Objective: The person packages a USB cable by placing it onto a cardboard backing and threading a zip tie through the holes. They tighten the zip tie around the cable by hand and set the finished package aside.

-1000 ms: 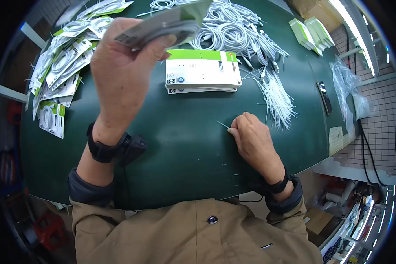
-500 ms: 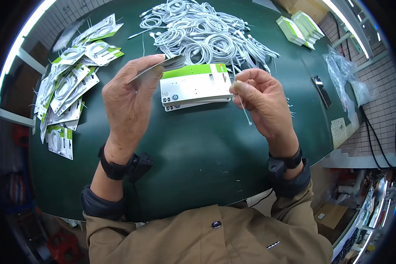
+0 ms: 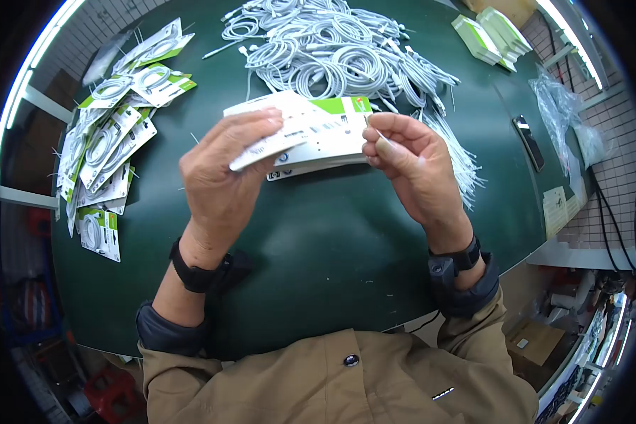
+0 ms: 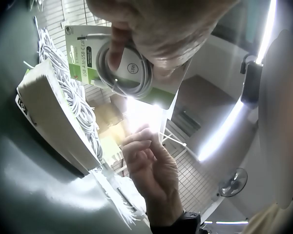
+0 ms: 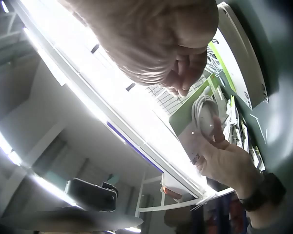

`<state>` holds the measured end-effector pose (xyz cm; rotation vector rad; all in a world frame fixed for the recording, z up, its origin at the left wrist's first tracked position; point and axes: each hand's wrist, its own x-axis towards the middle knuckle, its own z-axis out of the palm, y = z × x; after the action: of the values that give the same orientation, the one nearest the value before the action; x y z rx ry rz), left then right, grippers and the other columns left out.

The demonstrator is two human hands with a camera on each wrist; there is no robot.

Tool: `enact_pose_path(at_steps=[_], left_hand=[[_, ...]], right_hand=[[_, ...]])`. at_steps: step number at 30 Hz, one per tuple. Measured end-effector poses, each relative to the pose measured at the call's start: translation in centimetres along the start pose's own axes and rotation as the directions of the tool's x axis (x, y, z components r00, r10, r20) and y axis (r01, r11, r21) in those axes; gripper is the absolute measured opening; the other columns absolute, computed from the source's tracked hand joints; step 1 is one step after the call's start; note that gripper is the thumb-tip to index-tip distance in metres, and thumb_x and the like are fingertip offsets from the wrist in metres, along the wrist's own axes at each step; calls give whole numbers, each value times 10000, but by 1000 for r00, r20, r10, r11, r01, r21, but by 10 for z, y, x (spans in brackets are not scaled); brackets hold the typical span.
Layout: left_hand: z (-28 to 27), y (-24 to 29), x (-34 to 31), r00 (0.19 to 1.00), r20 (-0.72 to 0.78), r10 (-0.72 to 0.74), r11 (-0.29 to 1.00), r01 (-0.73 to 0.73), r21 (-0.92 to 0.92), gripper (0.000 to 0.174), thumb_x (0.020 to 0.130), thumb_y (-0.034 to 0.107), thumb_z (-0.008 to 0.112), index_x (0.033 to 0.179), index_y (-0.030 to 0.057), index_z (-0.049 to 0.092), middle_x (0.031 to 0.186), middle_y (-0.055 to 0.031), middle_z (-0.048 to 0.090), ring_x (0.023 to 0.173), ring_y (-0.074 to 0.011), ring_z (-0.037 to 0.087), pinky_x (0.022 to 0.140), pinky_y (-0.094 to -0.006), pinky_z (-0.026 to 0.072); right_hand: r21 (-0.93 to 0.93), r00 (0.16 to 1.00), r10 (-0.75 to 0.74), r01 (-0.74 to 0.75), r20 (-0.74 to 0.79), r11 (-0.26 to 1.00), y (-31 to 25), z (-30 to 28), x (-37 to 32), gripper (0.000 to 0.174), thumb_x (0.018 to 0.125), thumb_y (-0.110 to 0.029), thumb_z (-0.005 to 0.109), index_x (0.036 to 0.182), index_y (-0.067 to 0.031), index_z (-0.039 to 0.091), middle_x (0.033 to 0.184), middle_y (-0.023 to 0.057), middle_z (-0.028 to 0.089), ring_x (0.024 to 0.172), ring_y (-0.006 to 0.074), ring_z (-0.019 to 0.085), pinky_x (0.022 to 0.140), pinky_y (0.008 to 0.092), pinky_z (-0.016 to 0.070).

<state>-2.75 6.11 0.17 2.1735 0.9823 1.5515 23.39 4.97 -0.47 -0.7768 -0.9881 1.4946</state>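
My left hand (image 3: 219, 162) grips a packing card (image 3: 265, 131), its white back turned up in the head view. From below, in the left wrist view, the card's green-and-white front (image 4: 74, 51) carries a coiled white USB cable (image 4: 102, 62), with a finger lying over the coil. My right hand (image 3: 427, 166) is raised to the right of the card, apart from it. Between its thumb and index finger it pinches a thin white cable tie (image 4: 172, 139). A stack of flat cards (image 3: 325, 145) lies on the table behind and below both hands.
Coiled white cables (image 3: 332, 56) are heaped at the back of the green table (image 3: 318, 283). Loose cable ties (image 3: 459, 159) lie right of the stack. Carded cables (image 3: 102, 141) pile up at left. More cards (image 3: 491, 39), a phone (image 3: 528, 143) and plastic bags (image 3: 555, 116) are at right.
My right hand has risen from the table with the cable tie and come beside the card. My left hand has lowered the card toward the middle and tilted its white back upward.
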Motion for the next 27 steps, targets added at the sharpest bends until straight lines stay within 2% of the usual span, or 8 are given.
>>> enact_pose_path(at_steps=[3,4,7,8,11,16,23,27], left_hand=[[3,2,-2,999,37,39,999,-41,34,254,828,-65,783,1077,-19,755,1132,-182,761,1107,-304,742,966,-363,569],[4,4,-2,996,50,69,996,-72,54,276,803,-56,804,1069,-15,741,1127,-182,758,1113,-332,740,966,-390,579],[7,2,-4,977,95,193,976,-201,82,295,790,-20,831,1067,-5,728,1115,-174,756,1101,-353,742,947,-417,595],[7,3,-3,966,107,234,966,-244,86,318,774,29,860,1053,13,710,1100,-169,755,1092,-365,742,929,-436,608],[8,3,-5,950,141,279,958,-286,32,327,764,70,879,1036,30,702,1100,-164,756,1080,-358,748,923,-432,613],[12,4,-7,936,141,323,942,-332,47,301,763,87,882,943,28,649,1068,-166,765,1064,-360,753,881,-415,628],[15,5,-9,929,162,333,938,-343,41,289,774,87,869,925,30,630,1057,-167,767,1054,-359,757,871,-416,631],[14,6,-9,931,165,325,941,-336,44,277,780,84,863,921,29,631,1051,-164,767,1052,-359,758,868,-415,632]], right_hand=[[-296,987,-159,149,-11,943,5,-4,-3,215,1003,-65,699,1168,73,695,1120,156,741,904,162,738,853,272,612],[-373,984,-179,158,-21,914,3,-4,-6,182,992,-20,695,1158,54,703,1104,140,730,875,152,734,785,255,611],[-380,928,-358,371,106,847,7,-8,-9,171,975,11,702,1145,26,715,1067,121,706,834,143,722,708,241,597],[-409,886,-447,454,119,791,6,-3,-10,164,953,37,716,1115,10,723,1032,122,680,816,139,708,667,232,583],[-376,832,-536,547,145,748,4,2,-14,141,940,54,718,1076,19,723,1061,138,668,817,145,704,668,234,584],[-473,775,-587,618,233,628,0,16,-23,263,808,100,823,1035,12,723,939,166,761,872,206,740,710,282,601],[-509,780,-542,619,313,598,1,21,-30,246,810,88,831,1007,-2,715,952,156,771,911,220,757,755,302,612],[-417,802,-540,595,255,687,3,24,-29,226,829,85,820,1009,4,710,955,162,769,907,228,755,765,307,611]])
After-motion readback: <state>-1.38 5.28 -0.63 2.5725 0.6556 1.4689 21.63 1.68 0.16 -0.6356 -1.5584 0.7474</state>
